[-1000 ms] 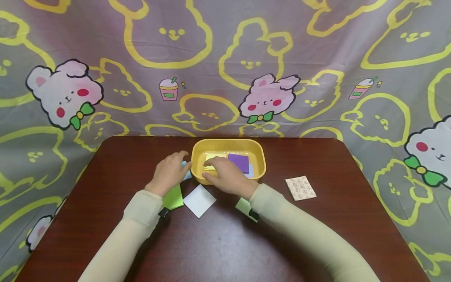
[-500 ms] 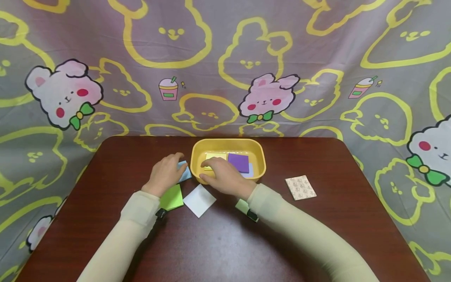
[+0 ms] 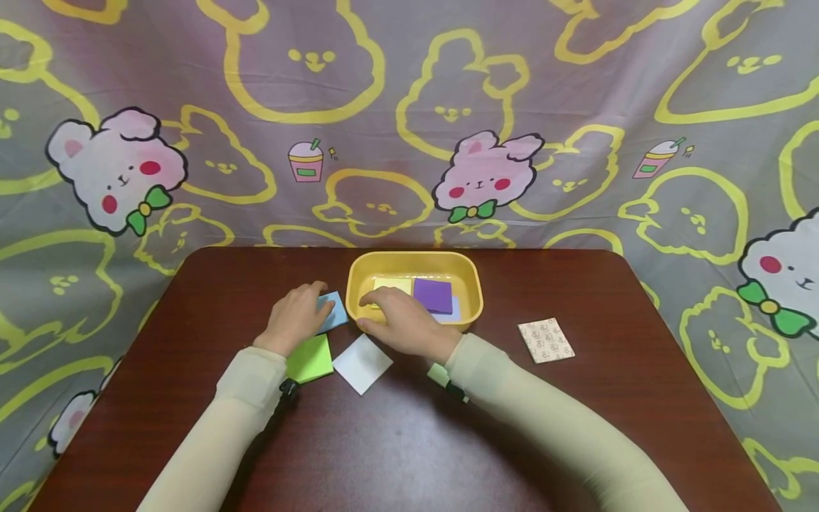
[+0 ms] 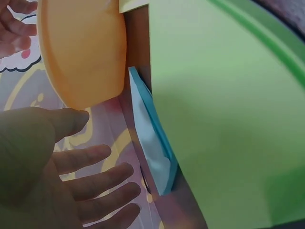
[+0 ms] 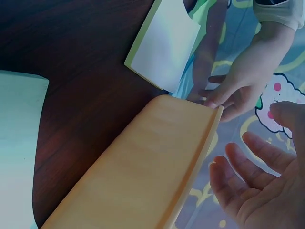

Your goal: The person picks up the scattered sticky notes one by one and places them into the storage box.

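Note:
A yellow plastic tub stands at the back of the table. Inside it lie a pale yellow sticky note pad, a purple one and a light blue sheet or pad. Over its near left rim hovers my right hand, fingers loosely bent and holding nothing. My left hand is left of the tub, above a blue sticky note pad, fingers spread and relaxed. In the left wrist view that blue pad lies apart from the fingertips. A bright green pad sits below my left wrist.
A white pad lies in front of the tub. Partly under my right wrist is a pale green pad. To the right rests a patterned beige pad. The brown table backs onto a printed curtain.
My left hand has drawn slightly left, away from the tub, uncovering more of the blue pad. My right hand has shifted a little left over the tub.

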`<state>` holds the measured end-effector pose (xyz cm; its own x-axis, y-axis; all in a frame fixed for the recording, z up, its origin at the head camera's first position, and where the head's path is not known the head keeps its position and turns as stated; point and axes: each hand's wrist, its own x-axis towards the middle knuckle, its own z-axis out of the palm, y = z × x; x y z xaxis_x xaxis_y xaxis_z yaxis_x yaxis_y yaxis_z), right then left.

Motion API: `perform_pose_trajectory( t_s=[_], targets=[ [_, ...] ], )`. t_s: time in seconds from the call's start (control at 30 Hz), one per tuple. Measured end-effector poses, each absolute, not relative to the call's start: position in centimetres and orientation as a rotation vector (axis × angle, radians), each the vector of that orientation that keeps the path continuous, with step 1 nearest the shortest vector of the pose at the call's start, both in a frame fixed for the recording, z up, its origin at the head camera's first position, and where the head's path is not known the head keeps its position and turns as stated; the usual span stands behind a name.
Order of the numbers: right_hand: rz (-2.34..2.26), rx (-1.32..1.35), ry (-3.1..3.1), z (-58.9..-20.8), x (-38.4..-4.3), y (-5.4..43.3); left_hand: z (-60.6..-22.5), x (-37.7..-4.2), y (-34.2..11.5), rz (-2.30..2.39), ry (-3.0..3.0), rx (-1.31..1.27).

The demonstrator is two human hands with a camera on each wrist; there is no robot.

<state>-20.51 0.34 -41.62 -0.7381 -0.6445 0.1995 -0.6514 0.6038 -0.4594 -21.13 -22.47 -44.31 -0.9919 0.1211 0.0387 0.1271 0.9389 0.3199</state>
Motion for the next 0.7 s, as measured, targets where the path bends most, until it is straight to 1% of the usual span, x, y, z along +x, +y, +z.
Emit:
perform_pose_trajectory(
  t_s=[0.33, 0.7],
  targets=[
    [0.790, 1.153, -2.800, -41.31, -20.31, -0.33, -44.89, -21.44, -22.82, -0.464, -3.166, -0.163],
    [0.790, 1.169, -2.811, -41.28, -20.09, -0.67, -45.32, -21.35, -22.91, -0.404, -3.299, -0.210]
  ],
)
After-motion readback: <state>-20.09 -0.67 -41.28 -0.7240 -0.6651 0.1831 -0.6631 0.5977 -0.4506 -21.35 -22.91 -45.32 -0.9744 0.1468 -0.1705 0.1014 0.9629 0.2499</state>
